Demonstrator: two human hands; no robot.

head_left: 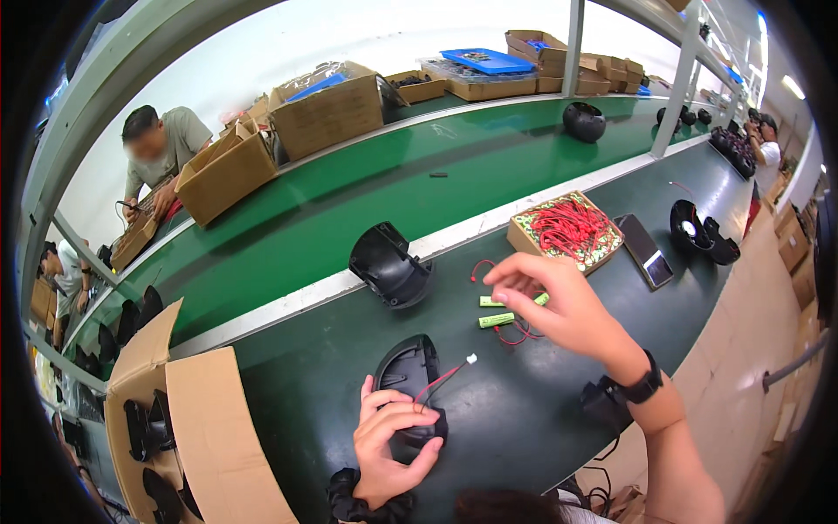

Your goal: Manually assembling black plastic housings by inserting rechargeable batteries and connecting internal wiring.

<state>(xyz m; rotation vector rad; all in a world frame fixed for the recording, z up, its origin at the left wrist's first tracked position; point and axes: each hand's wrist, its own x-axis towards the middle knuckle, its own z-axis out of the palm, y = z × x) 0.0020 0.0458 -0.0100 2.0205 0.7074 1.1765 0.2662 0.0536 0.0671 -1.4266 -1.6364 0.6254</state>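
Observation:
A curved black plastic housing (408,362) lies on the dark green tabletop in front of me. My left hand (393,441) grips its near end, fingers over the top and thumb along the right side. Out of the housing runs a thin red-and-black wire (447,377) that ends in a small white connector (471,359). Above a few green battery cells (497,320) with red leads hovers my right hand (559,306); its fingers are loosely bent, apart from the thumb, and nothing shows in them. It partly hides the cells.
Beyond the cells sit a box of red-wired batteries (572,229) and a phone (646,251). Black shells (390,265) stand by the metal rail and to the right (698,231). An open carton (214,428) of black parts is at left. A person (166,148) works across the green belt (419,188).

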